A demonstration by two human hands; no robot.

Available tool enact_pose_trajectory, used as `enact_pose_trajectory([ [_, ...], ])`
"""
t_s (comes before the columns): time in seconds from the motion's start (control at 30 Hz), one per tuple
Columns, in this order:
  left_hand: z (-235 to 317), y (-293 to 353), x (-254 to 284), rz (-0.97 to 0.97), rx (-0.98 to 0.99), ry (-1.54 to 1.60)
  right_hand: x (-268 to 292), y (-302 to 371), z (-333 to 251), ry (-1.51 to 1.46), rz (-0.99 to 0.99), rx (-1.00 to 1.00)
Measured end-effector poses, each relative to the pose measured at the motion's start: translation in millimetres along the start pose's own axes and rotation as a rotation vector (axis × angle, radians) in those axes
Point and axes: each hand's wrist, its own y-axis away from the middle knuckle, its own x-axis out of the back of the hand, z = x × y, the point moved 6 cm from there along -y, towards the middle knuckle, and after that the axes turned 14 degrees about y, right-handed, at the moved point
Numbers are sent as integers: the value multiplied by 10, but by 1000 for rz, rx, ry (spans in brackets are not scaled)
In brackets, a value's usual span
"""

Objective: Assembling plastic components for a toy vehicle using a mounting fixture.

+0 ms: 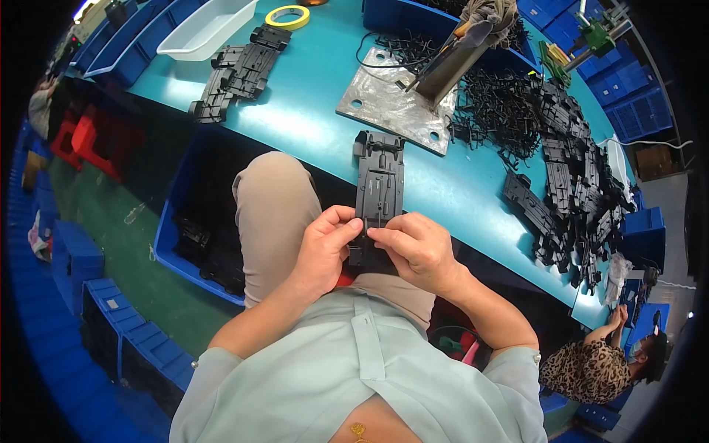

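Black chassis plate (380,184) pinched by left hand (321,247); right hand (422,247) pinched closed over its face, contents hidden.

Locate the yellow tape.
In the head view, the yellow tape lies on the table at the top, left of centre, right of the white tray.

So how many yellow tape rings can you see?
1: the yellow tape ring lies flat on the blue-green table, right of the white tray. Others could be hidden.
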Motion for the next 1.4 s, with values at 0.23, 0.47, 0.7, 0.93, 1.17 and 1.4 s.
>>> enact_pose_trajectory([
  [0.23,-15,42,-3,3,-7,-36,-4,-9,-9,-29,-21,-13],
  [0.47,18,75,-49,97,-36,27,-53,40,-51,-82,15,4],
  [0.7,92,123,3,98,-206,4,-59,138,-24,-152,166,-349],
  [0.93,217,204,-73,-3,-421,-141,-314,239,61,-731,24,-856],
  [1.17,205,221,-88,64,-285,-14,-420,268,74,-899,1,-961],
  [1.4,215,300,-54,66,-329,-63,-404,251,9,-939,47,-932],
])
